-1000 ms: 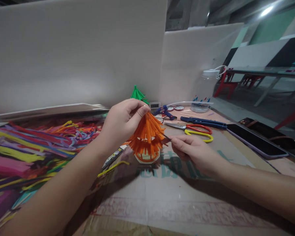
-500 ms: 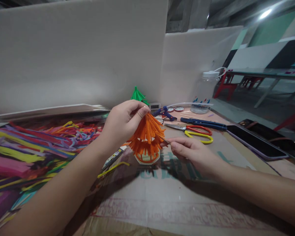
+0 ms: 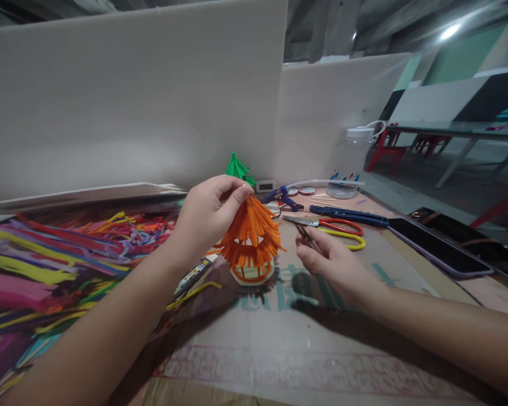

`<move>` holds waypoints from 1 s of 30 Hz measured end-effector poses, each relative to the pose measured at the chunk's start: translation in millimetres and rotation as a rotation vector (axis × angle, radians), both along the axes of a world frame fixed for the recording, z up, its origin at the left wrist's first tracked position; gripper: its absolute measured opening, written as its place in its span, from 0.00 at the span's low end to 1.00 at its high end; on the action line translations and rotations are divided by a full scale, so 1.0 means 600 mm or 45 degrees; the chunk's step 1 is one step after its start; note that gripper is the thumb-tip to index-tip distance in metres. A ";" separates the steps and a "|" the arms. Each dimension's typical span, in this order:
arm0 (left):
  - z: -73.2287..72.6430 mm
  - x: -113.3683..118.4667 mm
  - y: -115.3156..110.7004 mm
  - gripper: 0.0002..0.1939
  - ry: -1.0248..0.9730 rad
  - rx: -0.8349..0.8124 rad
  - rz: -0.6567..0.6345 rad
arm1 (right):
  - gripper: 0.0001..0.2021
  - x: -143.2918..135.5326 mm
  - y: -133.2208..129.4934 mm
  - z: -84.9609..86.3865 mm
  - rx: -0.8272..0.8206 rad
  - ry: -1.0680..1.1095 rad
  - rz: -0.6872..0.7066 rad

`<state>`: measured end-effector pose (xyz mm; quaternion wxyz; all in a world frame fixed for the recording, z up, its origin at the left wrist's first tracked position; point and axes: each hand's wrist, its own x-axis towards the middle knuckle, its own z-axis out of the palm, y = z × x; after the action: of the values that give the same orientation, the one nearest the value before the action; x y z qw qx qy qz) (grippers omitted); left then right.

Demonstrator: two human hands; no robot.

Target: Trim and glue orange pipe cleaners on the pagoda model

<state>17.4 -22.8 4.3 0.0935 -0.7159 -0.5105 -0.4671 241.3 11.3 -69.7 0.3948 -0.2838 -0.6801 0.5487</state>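
Finding 1: the right hand [image 3: 342,262] has drawn back from the orange fringed piece [image 3: 253,223]. In the previous 2 views its dark tweezers-like tool [image 3: 305,232] reaches the right edge of the fringe; now the tip points up and away, with a visible gap between. The prongs appear slightly apart, and nothing can be made out between them.

Finding 2: the left hand [image 3: 214,206] is unchanged, thumb and forefinger pinched tight on the top of the piece, remaining fingers curled behind. The right hand is closed around the tool, thumb against the fingers.

Finding 3: the piece is roughly upright at the centre of the work area, above the printed sheet [image 3: 254,332]. It shows 2 fringed tiers over a pale base [image 3: 253,275]. Whether the base touches the sheet cannot be told.

Assessment: the withdrawal reads as a pause in work on the lower fringe, with the piece kept steady by 1 hand. Whether that edge is finished cannot be judged. The scissors [image 3: 324,223] lie unused just beyond the right hand.
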 end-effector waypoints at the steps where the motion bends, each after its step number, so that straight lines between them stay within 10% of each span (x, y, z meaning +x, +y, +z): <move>1: 0.001 0.003 -0.004 0.11 -0.004 0.012 -0.008 | 0.20 -0.001 0.000 0.003 0.025 0.003 -0.037; 14: 0.003 0.050 -0.053 0.09 0.208 0.096 -0.134 | 0.08 -0.009 -0.013 0.001 0.021 0.053 0.080; 24: -0.003 -0.024 0.008 0.14 -0.197 -0.067 0.016 | 0.19 -0.005 0.022 -0.007 -0.040 -0.066 0.004; 30: -0.012 -0.018 0.016 0.13 0.000 0.010 0.008 | 0.22 -0.002 0.035 -0.028 0.236 -0.129 -0.067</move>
<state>6.4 -13.2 -2.8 0.0978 -0.7138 -0.5108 -0.4690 239.9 32.4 -86.6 0.3989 -0.2911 -0.7393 0.4578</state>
